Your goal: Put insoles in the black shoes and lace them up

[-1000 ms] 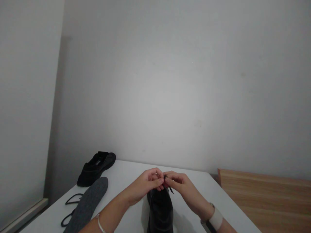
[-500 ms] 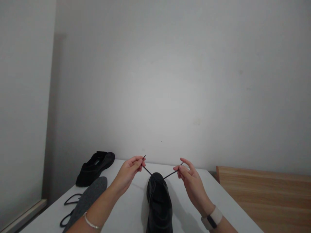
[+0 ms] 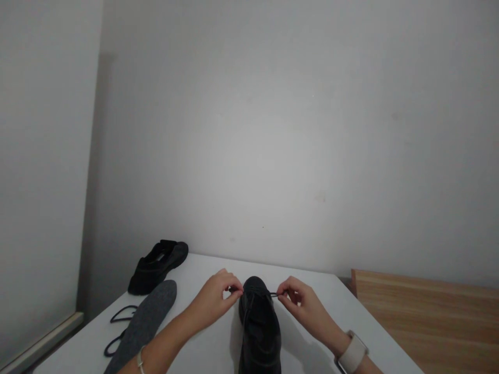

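Observation:
A black shoe stands on the white table with its toe pointing away from me. My left hand is at the left of the shoe's toe end, thumb and fingers pinched at the lacing; the dark lace there is mostly hidden by the fingertips. On the other side, my right hand pinches a black shoelace, which runs in a short stretch from the shoe to the fingertips.
At the far left lies another black shoe. Closer in are a grey felt insole and a loose black lace. The white table meets a grey wall; a wooden board is at the right.
Both hands have come down and closer to the shoe. The lace ends, held up and apart before, now show only short lengths beside the shoe. The view has shifted slightly.

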`<state>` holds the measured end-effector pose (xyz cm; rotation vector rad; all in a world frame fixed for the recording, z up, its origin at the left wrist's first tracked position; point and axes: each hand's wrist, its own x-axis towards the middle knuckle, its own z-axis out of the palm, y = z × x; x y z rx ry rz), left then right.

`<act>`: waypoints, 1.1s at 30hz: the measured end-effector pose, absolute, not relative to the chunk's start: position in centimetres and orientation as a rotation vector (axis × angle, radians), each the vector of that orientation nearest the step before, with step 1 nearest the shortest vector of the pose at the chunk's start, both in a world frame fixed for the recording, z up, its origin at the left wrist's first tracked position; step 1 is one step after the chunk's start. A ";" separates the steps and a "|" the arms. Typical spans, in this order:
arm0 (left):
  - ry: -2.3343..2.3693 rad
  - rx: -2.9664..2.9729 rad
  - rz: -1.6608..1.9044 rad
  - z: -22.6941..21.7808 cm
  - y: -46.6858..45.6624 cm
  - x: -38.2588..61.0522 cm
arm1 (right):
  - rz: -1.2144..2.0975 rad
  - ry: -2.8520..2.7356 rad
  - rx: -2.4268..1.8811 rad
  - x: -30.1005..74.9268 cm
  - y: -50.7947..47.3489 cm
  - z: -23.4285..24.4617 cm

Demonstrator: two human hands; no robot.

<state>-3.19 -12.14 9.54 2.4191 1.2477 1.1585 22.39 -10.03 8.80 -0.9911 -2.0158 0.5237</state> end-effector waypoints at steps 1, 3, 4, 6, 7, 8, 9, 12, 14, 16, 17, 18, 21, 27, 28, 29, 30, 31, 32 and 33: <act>1.247 2.487 1.125 9.4 -12.2 -3.0 | 0.470 -2.051 -1.002 22.4 -10.2 8.7; 1.265 2.583 1.079 9.0 -12.2 -2.6 | 0.392 -2.106 -1.008 22.4 -10.4 8.7; 1.277 2.617 1.061 8.9 -12.2 -2.5 | 0.366 -2.127 -1.008 22.5 -10.6 8.8; 1.292 2.671 1.034 8.7 -12.2 -2.4 | 0.333 -2.161 -1.005 22.5 -10.7 8.9; 1.295 2.694 1.019 8.6 -12.2 -2.3 | 0.323 -2.176 -1.000 22.5 -10.8 9.0; 1.301 2.715 1.003 8.6 -12.2 -2.2 | 0.315 -2.187 -0.996 22.5 -10.9 9.0; 1.310 2.735 0.983 8.7 -12.2 -2.1 | 0.308 -2.193 -0.992 22.5 -10.9 9.1; 1.349 2.792 0.936 8.8 -12.3 -1.5 | 0.276 -2.194 -0.991 22.2 -11.0 9.2; 1.386 2.816 0.928 8.8 -12.4 -1.1 | 0.261 -2.191 -0.996 21.9 -11.1 9.3; 1.426 2.823 0.949 8.7 -12.6 -0.8 | 0.253 -2.191 -1.000 21.8 -11.2 9.3; 1.446 2.818 0.970 8.7 -12.6 -0.7 | 0.251 -2.192 -1.002 21.7 -11.2 9.4; 1.464 2.808 0.990 8.6 -12.7 -0.7 | 0.250 -2.192 -1.003 21.7 -11.2 9.4; 1.489 2.756 1.012 8.4 -12.7 -0.6 | 0.250 -2.196 -1.001 21.7 -11.3 9.6; 1.488 2.626 0.966 8.4 -12.5 -0.4 | 0.240 -2.206 -1.004 21.4 -11.6 9.9; 1.488 2.602 0.963 8.4 -12.5 -0.3 | 0.238 -2.212 -1.007 21.3 -11.7 9.8; 1.484 2.581 0.963 8.5 -12.6 -0.2 | 0.231 -2.214 -1.007 21.2 -11.7 9.7; 1.482 2.561 0.969 8.5 -12.7 -0.1 | 0.219 -2.212 -1.004 21.1 -11.6 9.5; 1.479 2.542 0.977 8.6 -12.9 0.0 | 0.197 -2.207 -1.000 20.9 -11.6 9.3; 1.477 2.527 0.983 8.7 -13.1 0.1 | 0.168 -2.199 -0.994 20.8 -11.5 9.1; 1.476 2.518 0.980 8.7 -13.4 0.3 | 0.139 -2.193 -0.991 20.7 -11.4 8.9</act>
